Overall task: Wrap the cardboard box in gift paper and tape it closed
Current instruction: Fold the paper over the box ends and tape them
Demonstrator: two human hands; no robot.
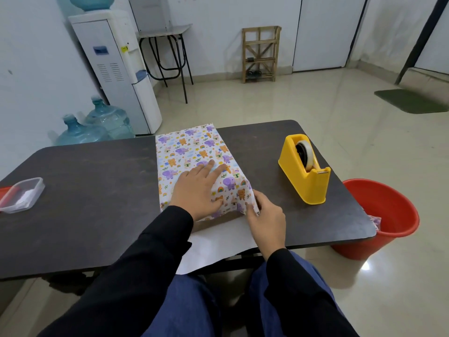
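The left hand [196, 190] is laid flat, fingers spread, on the paper [192, 152], presumably so the sheet is kept from slipping. The paper's near corner is pinched by the right hand [266, 221], likely for a fold. The box itself is hidden; it is judged to lie under the paper, beneath both hands, mid-table [97, 190]. The dispenser [305, 171] is set just right, within reach.

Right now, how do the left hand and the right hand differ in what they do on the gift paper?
The left hand lies flat on top of the gift paper, fingers spread, pressing it down; the right hand pinches the paper's near right corner at the edge. The left hand is farther onto the parcel, the right hand nearer the table edge. Both touch the paper.
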